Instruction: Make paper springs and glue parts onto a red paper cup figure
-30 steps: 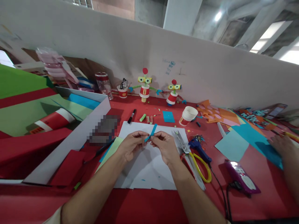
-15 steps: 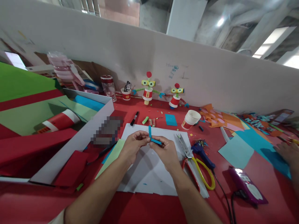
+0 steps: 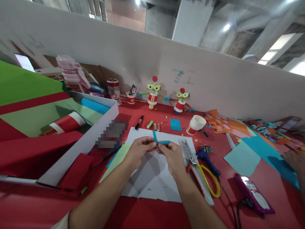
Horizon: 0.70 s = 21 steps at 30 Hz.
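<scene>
Blue paper strips (image 3: pixel 164 142) meet at an angle between my fingertips, one arm pointing up and the other to the right. My left hand (image 3: pixel 143 149) pinches them at the corner where they cross. From the other side my right hand (image 3: pixel 171 153) is closed on the same strips, its thumb at the joint. Both hands hover over white paper sheets (image 3: pixel 152 178) on the red table. To the right of my right hand lie scissors (image 3: pixel 202 176) with red and yellow handles and a blue glue gun (image 3: pixel 208 161).
Two paper-cup robot figures (image 3: pixel 152 98) stand by the wall. White paper cups (image 3: pixel 197 124), a black marker (image 3: pixel 139 122) and a blue paper square (image 3: pixel 175 124) lie behind the sheets. A box (image 3: pixel 78 146) of coloured paper is at left. Another person's hand (image 3: pixel 292 157) rests at far right.
The upright blue strip now leans left, and the right-hand strip has turned from sloping down to nearly level. My fingers have closed in at the joint. The view has shifted slightly.
</scene>
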Each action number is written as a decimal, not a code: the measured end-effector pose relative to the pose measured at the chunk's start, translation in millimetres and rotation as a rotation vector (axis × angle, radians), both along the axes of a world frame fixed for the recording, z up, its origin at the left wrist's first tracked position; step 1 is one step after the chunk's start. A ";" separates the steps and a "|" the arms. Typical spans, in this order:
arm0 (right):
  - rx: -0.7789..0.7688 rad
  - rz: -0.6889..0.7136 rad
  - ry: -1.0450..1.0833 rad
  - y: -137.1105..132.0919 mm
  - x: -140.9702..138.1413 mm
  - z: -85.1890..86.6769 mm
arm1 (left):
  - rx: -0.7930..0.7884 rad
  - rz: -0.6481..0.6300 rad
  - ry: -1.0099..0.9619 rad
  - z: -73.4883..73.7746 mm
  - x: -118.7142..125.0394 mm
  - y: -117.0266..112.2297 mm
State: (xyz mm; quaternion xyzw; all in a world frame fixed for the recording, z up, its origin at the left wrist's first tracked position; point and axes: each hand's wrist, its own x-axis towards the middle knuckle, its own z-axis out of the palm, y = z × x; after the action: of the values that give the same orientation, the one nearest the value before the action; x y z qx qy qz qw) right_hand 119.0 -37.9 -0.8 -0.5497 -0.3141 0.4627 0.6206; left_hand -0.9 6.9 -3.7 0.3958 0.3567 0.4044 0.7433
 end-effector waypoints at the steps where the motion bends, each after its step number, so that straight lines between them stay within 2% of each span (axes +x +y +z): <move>1: -0.003 0.010 -0.016 0.0 0.0 -1.0 | 0.031 -0.010 0.035 0.1 0.2 -0.5; 5: -0.015 0.025 -0.082 -0.4 0.7 -3.7 | 0.118 0.003 0.142 0.7 0.8 -2.2; 9: -0.007 0.015 -0.123 -1.0 1.0 -3.0 | 0.162 -0.027 0.148 1.3 -0.2 -2.4; 13: -0.021 -0.007 -0.077 -0.9 -0.9 -0.7 | 0.147 -0.063 0.116 0.7 -1.1 -1.7; 21: 0.036 0.030 0.016 -2.1 -3.8 -2.1 | 0.113 0.026 0.128 -0.2 -0.6 0.8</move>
State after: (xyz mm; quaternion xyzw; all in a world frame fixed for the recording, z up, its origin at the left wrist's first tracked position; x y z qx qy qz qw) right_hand 115.2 -40.1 -3.0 -0.5297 -0.3256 0.4708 0.6258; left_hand -1.5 7.8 -3.9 0.4577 0.3849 0.4074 0.6903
